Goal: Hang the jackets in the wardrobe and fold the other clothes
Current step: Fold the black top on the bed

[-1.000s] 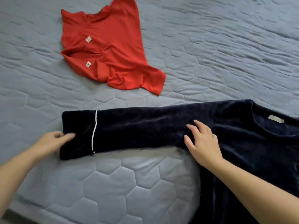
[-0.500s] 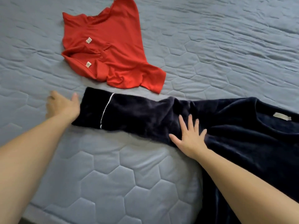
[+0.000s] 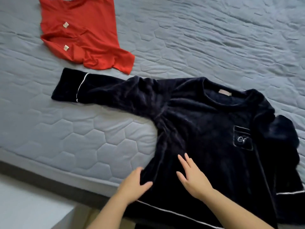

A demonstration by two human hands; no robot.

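Observation:
A dark navy velvet top [image 3: 206,129] with white piping and a chest pocket lies front-up on the bed, its lower part hanging over the near edge. One sleeve stretches out to the left, cuff at the far end. My left hand [image 3: 133,184] pinches the top's left side edge near the mattress edge. My right hand [image 3: 193,177] rests flat on the fabric beside it, fingers spread. A red shirt [image 3: 82,35] lies crumpled at the back left, with two small labels showing.
The grey-blue quilted bed cover [image 3: 206,38] fills most of the view. The mattress's near edge [image 3: 66,172] runs diagonally at the lower left, with pale floor [image 3: 24,207] below it.
Both hands have left the outstretched sleeve and come back to the top's side near the mattress edge. The view now takes in the whole top, including collar and pocket.

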